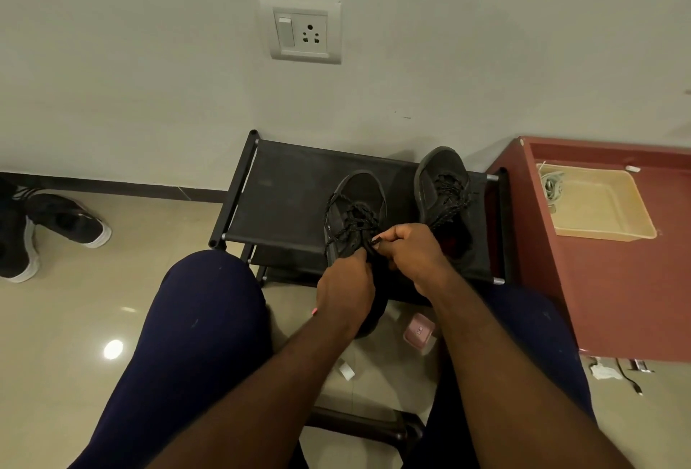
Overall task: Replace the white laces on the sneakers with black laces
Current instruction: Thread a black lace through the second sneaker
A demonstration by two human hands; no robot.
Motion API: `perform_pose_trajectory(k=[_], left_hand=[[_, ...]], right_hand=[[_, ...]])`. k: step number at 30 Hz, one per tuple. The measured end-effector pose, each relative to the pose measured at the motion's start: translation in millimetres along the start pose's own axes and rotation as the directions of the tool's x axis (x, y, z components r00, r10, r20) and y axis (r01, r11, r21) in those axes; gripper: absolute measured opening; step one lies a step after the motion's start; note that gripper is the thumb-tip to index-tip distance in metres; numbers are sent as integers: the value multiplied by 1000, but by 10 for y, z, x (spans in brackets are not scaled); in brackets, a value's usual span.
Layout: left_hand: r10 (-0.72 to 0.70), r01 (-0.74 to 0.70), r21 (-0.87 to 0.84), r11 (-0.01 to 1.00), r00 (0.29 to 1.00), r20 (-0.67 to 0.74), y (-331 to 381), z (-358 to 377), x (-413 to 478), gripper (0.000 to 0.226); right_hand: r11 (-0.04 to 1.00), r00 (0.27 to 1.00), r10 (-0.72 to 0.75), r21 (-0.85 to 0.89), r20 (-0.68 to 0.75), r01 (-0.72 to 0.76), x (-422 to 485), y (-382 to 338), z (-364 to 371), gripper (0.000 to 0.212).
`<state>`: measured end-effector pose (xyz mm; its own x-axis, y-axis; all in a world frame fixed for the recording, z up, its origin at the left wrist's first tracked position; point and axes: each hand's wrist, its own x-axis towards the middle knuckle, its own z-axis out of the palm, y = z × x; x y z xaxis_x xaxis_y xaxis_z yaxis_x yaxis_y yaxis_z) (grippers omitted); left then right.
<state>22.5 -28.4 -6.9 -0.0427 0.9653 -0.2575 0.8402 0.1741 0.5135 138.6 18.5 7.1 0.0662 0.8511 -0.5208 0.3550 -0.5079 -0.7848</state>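
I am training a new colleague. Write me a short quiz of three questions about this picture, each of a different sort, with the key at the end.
1. True or false: the right sneaker is threaded with white laces.
2. Where do the white laces lie? A: on the floor. B: in the beige tray. C: inside a sneaker.
3. Fill the gap: the left hand and the right hand both pinch the black lace of the ___ sneaker.

Key: 1 false, its laces are black. 2 B. 3 left, meaning the left sneaker.
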Motion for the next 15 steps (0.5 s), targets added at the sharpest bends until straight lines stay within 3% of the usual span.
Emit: perform_pose_trajectory(k=[7, 12, 15], left_hand=[[-71, 69, -29, 997, 995, -69, 7, -9, 60, 26], [-78, 78, 9, 997, 995, -67, 1, -1, 63, 23], [-87, 76, -115, 990, 992, -90, 11, -7, 74, 26]], right_hand=[[977, 994, -105, -185, 35, 110, -179, 52, 27, 33], [886, 974, -182, -407, 134, 221, -279, 121, 49, 48], [842, 970, -224, -482, 95, 242, -260, 166, 75, 49]])
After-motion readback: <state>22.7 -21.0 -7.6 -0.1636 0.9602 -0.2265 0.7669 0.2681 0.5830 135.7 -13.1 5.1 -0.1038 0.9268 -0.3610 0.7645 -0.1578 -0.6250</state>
